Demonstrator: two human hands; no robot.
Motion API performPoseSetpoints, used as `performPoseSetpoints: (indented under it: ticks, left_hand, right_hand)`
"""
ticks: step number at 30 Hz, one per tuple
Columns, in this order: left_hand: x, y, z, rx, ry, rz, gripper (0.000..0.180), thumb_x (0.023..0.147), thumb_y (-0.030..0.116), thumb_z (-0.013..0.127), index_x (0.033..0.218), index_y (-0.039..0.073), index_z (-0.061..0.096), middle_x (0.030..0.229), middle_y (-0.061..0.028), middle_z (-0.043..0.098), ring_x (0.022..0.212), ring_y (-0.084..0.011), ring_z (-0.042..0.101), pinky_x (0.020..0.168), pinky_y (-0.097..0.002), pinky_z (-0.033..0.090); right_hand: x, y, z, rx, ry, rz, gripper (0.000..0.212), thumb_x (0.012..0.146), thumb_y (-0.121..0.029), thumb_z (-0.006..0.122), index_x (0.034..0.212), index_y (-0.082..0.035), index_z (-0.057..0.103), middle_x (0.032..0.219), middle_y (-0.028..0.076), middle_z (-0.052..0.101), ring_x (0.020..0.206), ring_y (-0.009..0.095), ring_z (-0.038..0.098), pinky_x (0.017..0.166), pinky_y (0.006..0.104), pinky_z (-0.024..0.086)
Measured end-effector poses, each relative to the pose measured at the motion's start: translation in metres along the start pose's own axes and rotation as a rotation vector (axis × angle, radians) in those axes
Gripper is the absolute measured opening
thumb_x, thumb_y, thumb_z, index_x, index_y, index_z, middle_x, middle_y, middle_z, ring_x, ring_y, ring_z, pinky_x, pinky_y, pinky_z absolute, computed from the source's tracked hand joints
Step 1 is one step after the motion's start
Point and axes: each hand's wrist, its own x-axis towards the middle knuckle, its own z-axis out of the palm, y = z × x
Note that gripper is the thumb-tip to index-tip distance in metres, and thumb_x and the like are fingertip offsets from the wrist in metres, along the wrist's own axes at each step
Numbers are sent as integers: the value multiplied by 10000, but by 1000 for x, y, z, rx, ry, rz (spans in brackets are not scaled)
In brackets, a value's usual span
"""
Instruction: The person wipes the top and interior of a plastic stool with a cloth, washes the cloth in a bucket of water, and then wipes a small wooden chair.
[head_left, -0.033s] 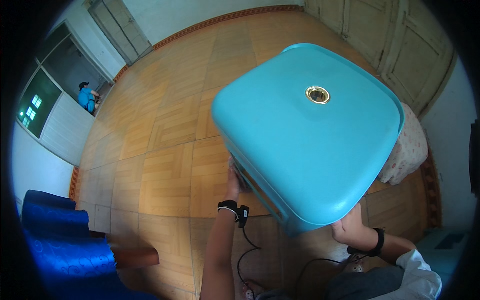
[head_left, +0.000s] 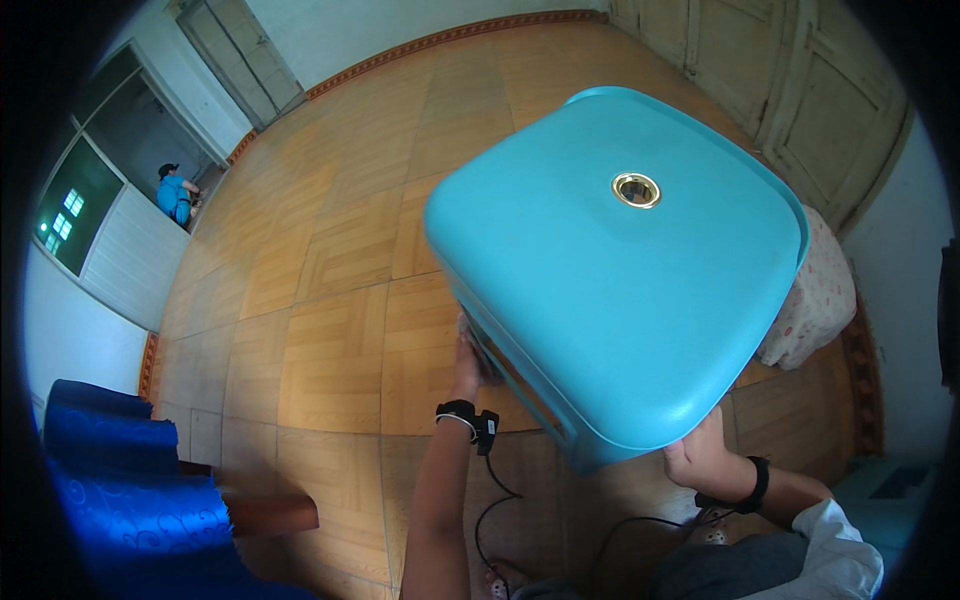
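Note:
A large turquoise plastic cabinet (head_left: 610, 270) with rounded corners fills the middle right. Its flat top carries a raised lip along the far and right edges and a gold-rimmed round hole (head_left: 636, 190). The left side shows a framed opening or panel. My left hand (head_left: 468, 360) is closed on that side's edge, its fingers partly hidden behind the cabinet. Below the near right corner, my right hand (head_left: 697, 455) grips the cabinet from the side, with most fingers out of sight underneath. Both wrists wear black bands; a thin black cable (head_left: 480, 522) hangs from the left one.
A blue patterned cloth (head_left: 130, 470) drapes over something wooden (head_left: 275, 513) at lower left. Behind the cabinet's right side sits a pale spotted cloth bundle (head_left: 815, 300). Wooden doors (head_left: 735, 60) line the far right. A person in blue (head_left: 173, 193) crouches by the left doorway.

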Motion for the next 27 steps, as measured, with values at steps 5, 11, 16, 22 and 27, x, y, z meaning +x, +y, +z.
performPoseSetpoints:
  ticks: [5, 11, 16, 22, 27]
  left_hand:
    - [0, 0, -20, 4, 83, 26, 672, 925, 598, 196, 1327, 80, 345, 1124, -152, 560, 994, -242, 551, 803, -384, 476]
    - [6, -7, -18, 27, 23, 81, 698, 907, 632, 219, 1358, 104, 294, 1142, -152, 538, 988, -238, 545, 779, -373, 482]
    - [22, -29, -47, 91, 7, 179, 695, 905, 629, 226, 1375, 119, 273, 1185, -143, 515, 1002, -245, 542, 795, -382, 476]
    - [-7, 14, 4, -158, -24, -5, 587, 960, 482, 213, 1418, 115, 236, 1379, -105, 352, 1222, -237, 371, 998, -373, 315]
    - [7, -3, -19, -248, 1, -51, 530, 986, 407, 188, 1419, 106, 240, 1426, -119, 313, 1289, -252, 323, 1058, -386, 290]
  right_hand:
    - [8, -7, 1, 52, 31, -40, 437, 906, -341, 387, 719, -20, 616, 612, 157, 583, 482, 334, 540, 470, 431, 405]
    - [8, -4, 0, 22, 41, -43, 443, 909, -343, 382, 710, -21, 611, 612, 157, 582, 484, 332, 543, 474, 427, 415]
    - [10, -9, 1, 52, 20, -51, 444, 908, -341, 381, 704, -21, 611, 612, 158, 581, 483, 336, 540, 474, 429, 413]
    - [7, -5, -2, 26, 38, -12, 464, 913, -353, 371, 718, -12, 617, 618, 163, 584, 489, 346, 539, 477, 438, 409]
    - [9, -11, 0, 35, 47, -26, 487, 918, -369, 355, 732, -8, 624, 641, 171, 592, 512, 351, 548, 496, 445, 407]
